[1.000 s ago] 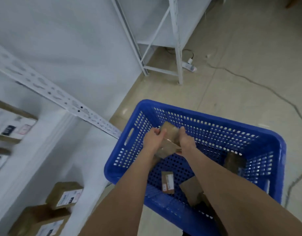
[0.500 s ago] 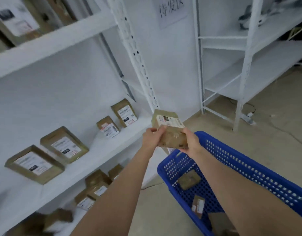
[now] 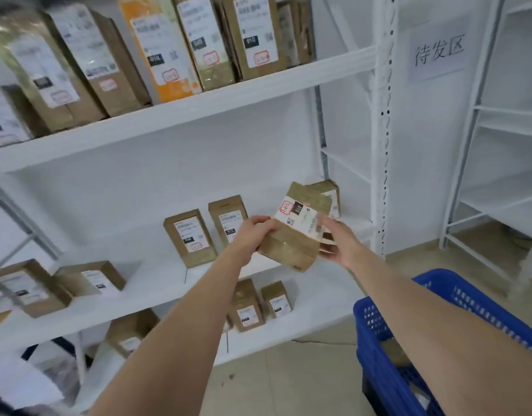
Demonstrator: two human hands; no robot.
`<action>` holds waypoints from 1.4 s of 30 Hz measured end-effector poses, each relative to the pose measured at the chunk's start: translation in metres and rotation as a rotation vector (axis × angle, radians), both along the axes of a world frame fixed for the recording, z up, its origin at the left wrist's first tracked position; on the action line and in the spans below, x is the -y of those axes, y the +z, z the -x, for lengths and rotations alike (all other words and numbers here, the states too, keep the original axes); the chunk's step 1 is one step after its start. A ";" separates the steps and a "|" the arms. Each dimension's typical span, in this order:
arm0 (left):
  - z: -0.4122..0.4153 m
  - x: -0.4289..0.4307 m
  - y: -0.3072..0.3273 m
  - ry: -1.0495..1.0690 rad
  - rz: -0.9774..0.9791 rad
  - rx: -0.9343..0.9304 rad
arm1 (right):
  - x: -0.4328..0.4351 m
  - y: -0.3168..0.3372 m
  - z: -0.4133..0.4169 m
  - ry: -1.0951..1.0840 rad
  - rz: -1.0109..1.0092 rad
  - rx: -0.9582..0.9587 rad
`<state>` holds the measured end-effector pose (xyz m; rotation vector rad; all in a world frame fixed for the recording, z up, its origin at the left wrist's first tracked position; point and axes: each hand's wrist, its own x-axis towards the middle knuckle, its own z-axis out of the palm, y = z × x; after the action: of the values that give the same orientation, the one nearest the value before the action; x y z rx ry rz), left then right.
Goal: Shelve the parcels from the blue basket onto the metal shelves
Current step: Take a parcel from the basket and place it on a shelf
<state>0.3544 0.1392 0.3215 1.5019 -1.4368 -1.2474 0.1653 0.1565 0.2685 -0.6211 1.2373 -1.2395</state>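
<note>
I see a brown parcel held up in front of the middle shelf of the white metal shelves, tilted, its white label facing me (a black tag and a red stamp show near its top). My left hand has its grip closed on the parcel's left edge, fingers curled over it. My right hand takes the parcel's right side, with the fingers spread along the label and the lower corner; the parcel sits between the two grips, its upper end sticking out above both. Behind the parcel, on the middle shelf, small boxes stand upright, one partly hidden by it. Above the middle shelf, tall packages lean in a row. Below and right of the parcel, the blue basket shows under my right forearm.
</note>
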 end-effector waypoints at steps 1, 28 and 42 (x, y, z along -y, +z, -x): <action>-0.022 -0.001 0.001 0.006 -0.006 0.010 | 0.002 0.003 -0.018 0.010 -0.011 -0.019; -0.407 -0.042 -0.078 0.543 -0.076 0.014 | 0.017 -0.030 -0.380 0.952 -0.183 -0.419; -0.533 0.041 -0.115 0.451 -0.195 -0.152 | 0.105 -0.058 -0.489 0.613 -0.173 -0.429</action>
<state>0.8873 0.0981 0.2063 1.7005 -0.8329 -1.2083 0.6541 0.0515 0.2110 -1.0756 1.3415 -0.4944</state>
